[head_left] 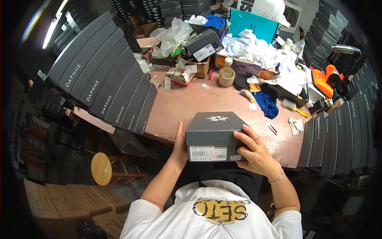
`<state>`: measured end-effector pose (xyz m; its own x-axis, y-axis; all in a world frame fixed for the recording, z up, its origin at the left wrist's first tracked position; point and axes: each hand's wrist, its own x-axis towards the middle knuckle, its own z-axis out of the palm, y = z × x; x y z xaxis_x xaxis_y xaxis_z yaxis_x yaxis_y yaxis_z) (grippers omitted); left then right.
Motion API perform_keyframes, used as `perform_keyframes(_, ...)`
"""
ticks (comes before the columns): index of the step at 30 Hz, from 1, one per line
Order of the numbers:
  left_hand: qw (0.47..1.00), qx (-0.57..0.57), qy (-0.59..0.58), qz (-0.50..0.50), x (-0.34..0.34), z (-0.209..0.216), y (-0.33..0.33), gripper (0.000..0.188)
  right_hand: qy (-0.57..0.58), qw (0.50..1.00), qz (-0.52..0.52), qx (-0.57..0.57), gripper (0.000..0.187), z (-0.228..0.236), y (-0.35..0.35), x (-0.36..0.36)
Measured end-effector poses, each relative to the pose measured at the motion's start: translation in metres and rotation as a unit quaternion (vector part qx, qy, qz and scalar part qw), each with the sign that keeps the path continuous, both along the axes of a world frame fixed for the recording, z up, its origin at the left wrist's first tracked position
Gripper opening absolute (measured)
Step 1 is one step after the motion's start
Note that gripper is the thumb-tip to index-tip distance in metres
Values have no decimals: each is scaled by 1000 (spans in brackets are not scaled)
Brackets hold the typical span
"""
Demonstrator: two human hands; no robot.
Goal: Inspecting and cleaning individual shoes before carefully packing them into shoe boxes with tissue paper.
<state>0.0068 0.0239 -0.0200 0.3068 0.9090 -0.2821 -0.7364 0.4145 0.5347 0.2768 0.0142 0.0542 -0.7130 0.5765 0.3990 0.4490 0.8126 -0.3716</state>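
Observation:
A dark grey shoebox (215,127) with its lid on is held at the near edge of the table, its white label facing me. My left hand (181,144) presses flat against the box's left side, fingers pointing away from me. Around the right near corner, my right hand (254,153) grips the box, with fingertips on the lid's edge and the side below it. A pale flower-like mark shows on top of the lid. What is inside the box is hidden.
Tall stacks of grey shoeboxes (109,79) flank the table (179,99) at left and right (340,131). Farther back lie a jar (227,75), a blue cloth (266,104), tweezers (271,127), a brush (294,106), an orange tool (324,81) and crumpled white paper (254,49). A round stool (101,169) stands lower left.

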Motion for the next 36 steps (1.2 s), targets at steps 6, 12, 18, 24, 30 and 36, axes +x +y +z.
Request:
perform_keyframes(6, 995, 15, 91, -24, -1, 9, 13, 60, 0, 1000, 4, 4, 38, -1, -2, -1)
perform_keyframes(12, 989, -1, 143, -38, 9, 11, 26, 58, 6, 1000, -5, 24, 36, 3, -5, 13)
perform_keyframes(18, 985, 130, 111, -10, 43, -32, 52, 60, 40, 999, -13, -2, 29, -13, -25, 46)
perform_keyframes(24, 950, -13, 311, -2, 75, -135, 39, 62, 234, 785, -361, -445, 34, -133, -1, 71)
perform_keyframes(30, 991, -56, 120, -5, 60, -90, 34, 46, 320, 581, -263, -701, 47, -147, 32, 94)
perform_keyframes(36, 949, 92, 257, 159, 39, -63, 13, 71, 579, 515, -182, -605, 42, -69, 35, 50)
